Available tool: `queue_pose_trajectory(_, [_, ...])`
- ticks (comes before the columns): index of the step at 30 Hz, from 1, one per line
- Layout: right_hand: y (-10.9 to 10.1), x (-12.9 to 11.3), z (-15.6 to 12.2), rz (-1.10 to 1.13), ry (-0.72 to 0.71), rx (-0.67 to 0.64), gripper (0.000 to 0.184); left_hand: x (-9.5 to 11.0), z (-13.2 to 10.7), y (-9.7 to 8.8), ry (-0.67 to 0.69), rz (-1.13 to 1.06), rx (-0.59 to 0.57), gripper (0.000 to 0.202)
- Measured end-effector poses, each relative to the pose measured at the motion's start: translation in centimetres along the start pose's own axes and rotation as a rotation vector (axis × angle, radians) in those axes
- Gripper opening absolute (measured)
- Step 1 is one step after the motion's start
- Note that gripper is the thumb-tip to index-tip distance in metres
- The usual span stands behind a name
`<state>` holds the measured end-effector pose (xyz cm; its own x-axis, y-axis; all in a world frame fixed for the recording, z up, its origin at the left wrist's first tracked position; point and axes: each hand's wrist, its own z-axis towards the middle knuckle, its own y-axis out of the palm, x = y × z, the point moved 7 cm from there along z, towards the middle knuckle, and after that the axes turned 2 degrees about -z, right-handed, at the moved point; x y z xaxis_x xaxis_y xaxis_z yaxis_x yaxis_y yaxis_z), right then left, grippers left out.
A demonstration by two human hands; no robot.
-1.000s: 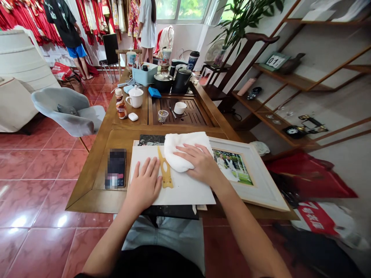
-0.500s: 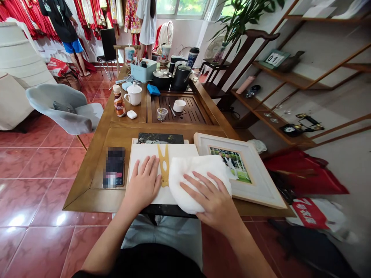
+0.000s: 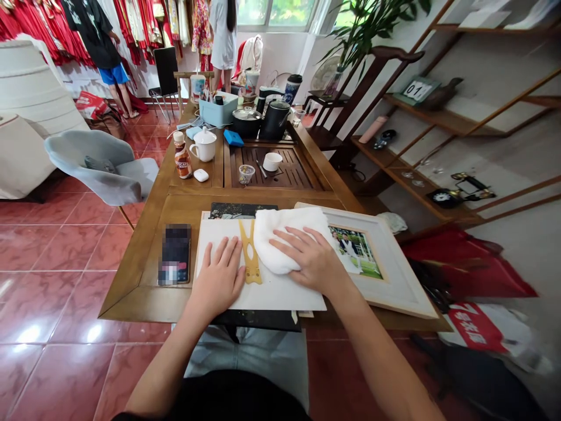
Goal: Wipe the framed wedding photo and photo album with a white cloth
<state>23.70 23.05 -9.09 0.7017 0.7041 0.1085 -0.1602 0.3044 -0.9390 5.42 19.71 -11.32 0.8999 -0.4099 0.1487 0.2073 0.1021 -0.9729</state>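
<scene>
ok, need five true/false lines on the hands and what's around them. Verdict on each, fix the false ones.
1. The right hand rests on a white cloth. True.
2. The left hand is clenched around the yellow tool. False: it lies flat on the white sheet, with the tool to its right.
3. A phone lies on the table, left of the left hand. True.
4. A white lidded cup stands beside a bottle. True.
5. The framed photo stands upright on a shelf. False: it lies on the table, to the right of the white sheet.
</scene>
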Motion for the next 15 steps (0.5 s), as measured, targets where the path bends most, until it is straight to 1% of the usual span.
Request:
queue_pose_trajectory(4, [0.5, 1.3, 1.5, 0.048, 0.026, 0.033, 0.051, -0.1, 0.0, 0.0, -0.014, 0.005, 0.000, 0.056])
queue_pose_trajectory(7, [0.4, 1.0, 1.2, 0.075, 0.046, 0.055, 0.050, -0.1, 0.0, -0.1, -0.024, 0.014, 0.015, 0.056])
queue_pose_trajectory(10, [-0.1, -0.3, -0.3, 0.084, 0.043, 0.056, 0.051, 0.0, 0.0, -0.1, -0.012, 0.019, 0.021, 0.056])
queue_pose_trajectory(15, [-1.7, -3.6, -4.1, 0.109, 0.012, 0.057, 0.057, 0.1, 0.0, -0.2, -0.004, 0.021, 0.040, 0.055])
